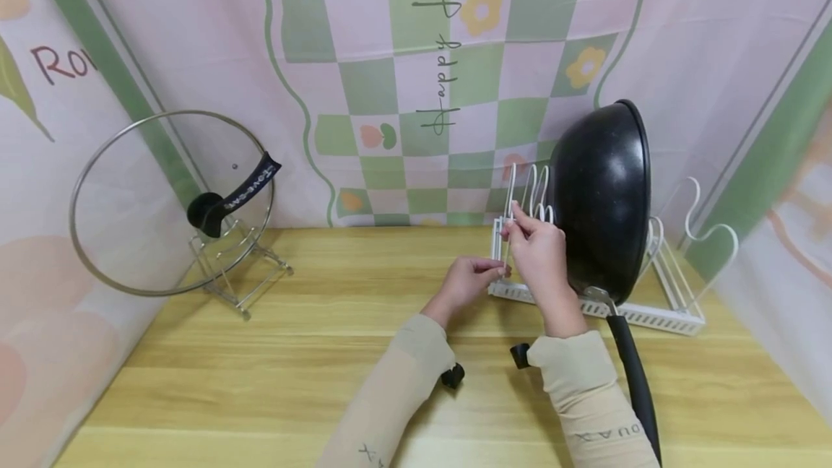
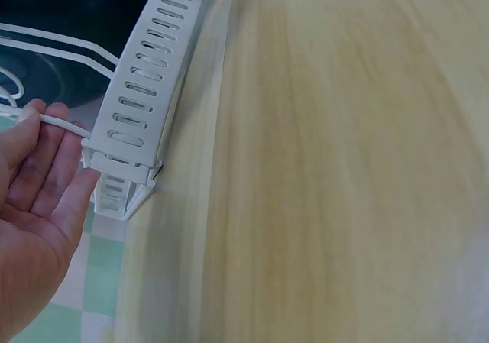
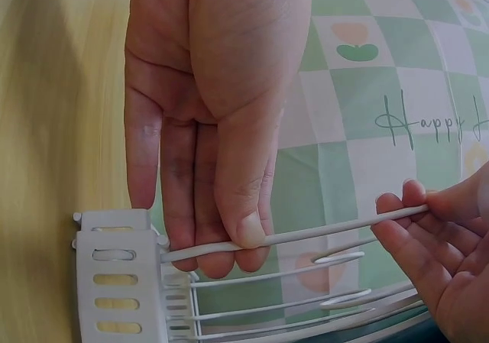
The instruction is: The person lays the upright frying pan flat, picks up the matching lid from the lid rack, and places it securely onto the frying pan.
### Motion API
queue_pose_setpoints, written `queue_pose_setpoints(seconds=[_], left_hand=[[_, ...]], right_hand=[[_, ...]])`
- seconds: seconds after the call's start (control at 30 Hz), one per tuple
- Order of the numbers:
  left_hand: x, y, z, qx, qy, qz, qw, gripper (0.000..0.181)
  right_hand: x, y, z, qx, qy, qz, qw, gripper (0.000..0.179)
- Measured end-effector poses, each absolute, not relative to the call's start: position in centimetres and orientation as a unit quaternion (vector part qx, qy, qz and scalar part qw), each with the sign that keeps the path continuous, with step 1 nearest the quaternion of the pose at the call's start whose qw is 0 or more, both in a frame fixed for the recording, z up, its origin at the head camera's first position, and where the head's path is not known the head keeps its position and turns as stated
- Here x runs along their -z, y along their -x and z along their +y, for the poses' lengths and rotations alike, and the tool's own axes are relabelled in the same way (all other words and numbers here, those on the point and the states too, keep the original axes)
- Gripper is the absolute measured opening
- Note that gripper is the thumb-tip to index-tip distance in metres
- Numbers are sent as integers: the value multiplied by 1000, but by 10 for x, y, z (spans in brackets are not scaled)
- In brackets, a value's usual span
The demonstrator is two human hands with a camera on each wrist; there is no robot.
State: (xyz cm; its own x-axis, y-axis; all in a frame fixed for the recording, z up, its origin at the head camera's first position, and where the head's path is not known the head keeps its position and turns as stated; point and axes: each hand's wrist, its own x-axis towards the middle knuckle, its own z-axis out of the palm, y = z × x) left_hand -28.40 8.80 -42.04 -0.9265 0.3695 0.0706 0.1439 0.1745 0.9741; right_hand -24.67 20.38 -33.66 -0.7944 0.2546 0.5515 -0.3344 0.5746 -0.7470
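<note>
A white rack (image 1: 663, 320) with a slotted base and several wire dividers stands at the right of the table. My left hand (image 1: 464, 282) pinches the lower part of the leftmost wire divider (image 3: 328, 232), close to the base. Higher on the same divider, my right hand (image 1: 542, 248) pinches the wire between thumb and fingers. Both hands also show in the right wrist view, the left hand (image 3: 221, 114) at the top and the right hand (image 3: 451, 259) at the right. A black wok (image 1: 601, 201) stands on its side in the rack, right of my hands.
The wok's black handle (image 1: 633, 381) reaches toward the table's front edge. At the left, a glass lid (image 1: 149, 201) with a black handle (image 1: 250, 186) leans on a small wire stand (image 1: 263, 287). A patterned cloth (image 1: 403, 92) hangs behind the wooden table (image 1: 260, 381).
</note>
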Motion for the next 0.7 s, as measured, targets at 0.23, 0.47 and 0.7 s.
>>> queue_pose_setpoints(seconds=[0.23,0.47,0.7], left_hand=[[423,287,87,-616,-175,763,88,19],[425,289,85,-615,-173,764,91,19],[426,290,84,-607,-176,770,88,19]], right_hand=[[338,248,202,-457,-22,-828,325,30],[339,250,200,-457,-23,-825,330,29],[339,251,197,-461,-16,-825,325,30]])
